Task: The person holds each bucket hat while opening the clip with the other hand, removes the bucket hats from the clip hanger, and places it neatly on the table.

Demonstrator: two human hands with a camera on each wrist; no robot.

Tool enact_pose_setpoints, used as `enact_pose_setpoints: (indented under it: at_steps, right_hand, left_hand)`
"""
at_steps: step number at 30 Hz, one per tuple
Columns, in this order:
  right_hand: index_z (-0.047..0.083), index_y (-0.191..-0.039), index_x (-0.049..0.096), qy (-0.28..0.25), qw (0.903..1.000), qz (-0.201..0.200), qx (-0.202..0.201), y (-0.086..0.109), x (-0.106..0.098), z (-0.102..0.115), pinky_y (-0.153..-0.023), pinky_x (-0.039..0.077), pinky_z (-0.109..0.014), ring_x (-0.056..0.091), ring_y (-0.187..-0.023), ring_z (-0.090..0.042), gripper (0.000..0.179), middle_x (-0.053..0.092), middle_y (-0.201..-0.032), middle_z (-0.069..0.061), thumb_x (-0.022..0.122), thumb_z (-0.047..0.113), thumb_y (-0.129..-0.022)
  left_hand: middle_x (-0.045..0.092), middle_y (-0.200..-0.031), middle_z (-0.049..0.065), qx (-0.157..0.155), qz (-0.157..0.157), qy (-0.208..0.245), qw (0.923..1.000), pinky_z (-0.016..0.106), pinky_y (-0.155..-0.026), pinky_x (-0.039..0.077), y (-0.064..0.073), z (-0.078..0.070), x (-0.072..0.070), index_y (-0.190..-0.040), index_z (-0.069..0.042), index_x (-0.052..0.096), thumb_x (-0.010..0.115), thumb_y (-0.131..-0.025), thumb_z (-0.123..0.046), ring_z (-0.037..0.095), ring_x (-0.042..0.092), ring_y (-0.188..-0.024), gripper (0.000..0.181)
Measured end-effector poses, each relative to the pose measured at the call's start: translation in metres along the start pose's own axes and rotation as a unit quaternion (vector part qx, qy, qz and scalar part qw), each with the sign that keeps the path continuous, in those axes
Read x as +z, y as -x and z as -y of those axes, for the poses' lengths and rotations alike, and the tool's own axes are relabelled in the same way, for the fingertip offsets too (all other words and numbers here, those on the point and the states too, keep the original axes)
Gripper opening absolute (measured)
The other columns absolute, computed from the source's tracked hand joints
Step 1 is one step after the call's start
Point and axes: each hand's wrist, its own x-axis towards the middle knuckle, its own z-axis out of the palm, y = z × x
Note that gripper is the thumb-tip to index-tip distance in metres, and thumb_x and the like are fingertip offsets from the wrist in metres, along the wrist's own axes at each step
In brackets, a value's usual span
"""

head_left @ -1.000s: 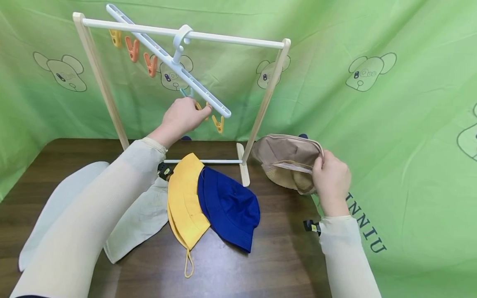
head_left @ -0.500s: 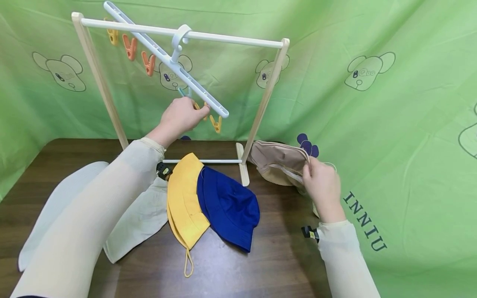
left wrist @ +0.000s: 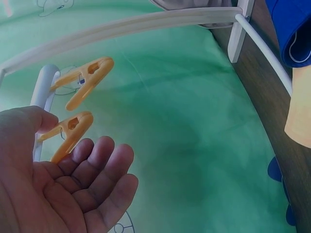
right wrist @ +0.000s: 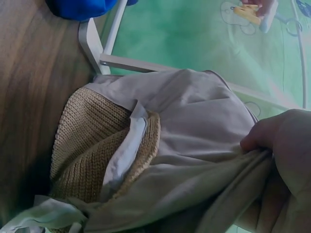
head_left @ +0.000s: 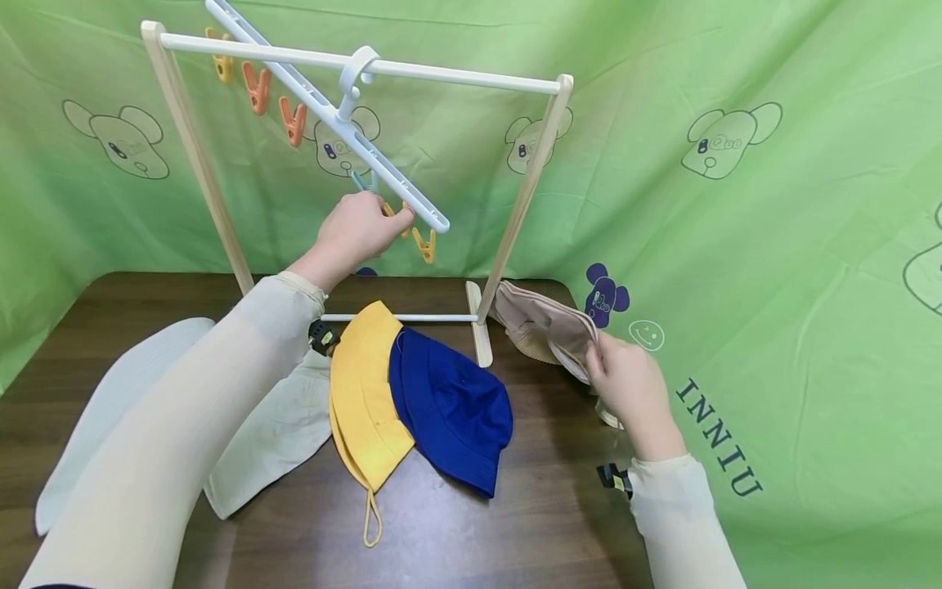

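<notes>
My left hand (head_left: 358, 229) is raised to the near end of a pale blue clip hanger (head_left: 393, 182). In the left wrist view, its thumb and a finger pinch a yellow clothespin (left wrist: 73, 127) hanging from it, while the other fingers are loosely bent. Another yellow clothespin (left wrist: 90, 80) hangs just beyond. At the right, my right hand (head_left: 636, 393) grips the brim edge of a beige sun hat (head_left: 548, 319). The right wrist view looks into that hat, where a tan knitted part (right wrist: 87, 131) and a white strip (right wrist: 127, 150) show.
The hanger hooks over the white bar (head_left: 471, 76) of a wooden rack (head_left: 530, 184). Orange clothespins (head_left: 293, 121) hang farther back. A yellow bucket hat (head_left: 368, 393), a blue bucket hat (head_left: 456, 409) and a pale hat (head_left: 275, 438) lie on the brown table (head_left: 537, 532). Green printed cloth (head_left: 795, 270) hangs behind.
My right hand has drawn the beige hat left and slightly lower, folding its opening narrower, close to the rack's right foot. The left hand stays at the clothespin; the hanger has shifted slightly.
</notes>
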Motion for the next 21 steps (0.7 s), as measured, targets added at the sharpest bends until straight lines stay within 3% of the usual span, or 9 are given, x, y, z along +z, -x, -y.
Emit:
enact_pose_setpoints:
  at_steps: [5, 15, 21]
  right_hand:
    - [0.013, -0.078, 0.053, 0.0, 0.9996, 0.023, -0.018, 0.004, 0.002, 0.0, -0.05, 0.046, -0.05, 0.052, -0.053, -0.025, 0.022, 0.056, -0.063, -0.005, 0.055, 0.015, -0.1]
    - [0.014, -0.076, 0.05, 0.001, 0.9954, 0.038, -0.087, 0.021, 0.006, 0.0, -0.051, 0.046, -0.05, 0.049, -0.051, -0.023, 0.024, 0.047, -0.06, 0.0, 0.062, 0.015, -0.097]
    - [0.018, -0.072, 0.046, -0.007, 0.9951, 0.036, -0.092, 0.025, 0.009, -0.001, -0.048, 0.042, -0.044, 0.042, -0.05, -0.018, 0.031, 0.04, -0.057, 0.004, 0.067, 0.019, -0.095]
  left_hand:
    - [0.045, -0.052, -0.003, 0.0, -0.004, -0.004, 1.0, 0.03, -0.045, 0.028, -0.001, 0.0, 0.001, -0.066, -0.016, 0.053, 0.046, -0.096, -0.06, 0.017, 0.044, -0.05, 0.053]
    - [0.043, -0.054, -0.004, -0.003, -0.005, -0.009, 0.9999, 0.03, -0.046, 0.029, -0.001, 0.0, 0.001, -0.068, -0.016, 0.052, 0.045, -0.095, -0.061, 0.017, 0.042, -0.051, 0.053]
    - [0.042, -0.055, -0.004, -0.006, -0.005, -0.006, 0.9999, 0.031, -0.047, 0.03, -0.002, 0.001, 0.001, -0.07, -0.017, 0.05, 0.045, -0.095, -0.061, 0.017, 0.042, -0.053, 0.051]
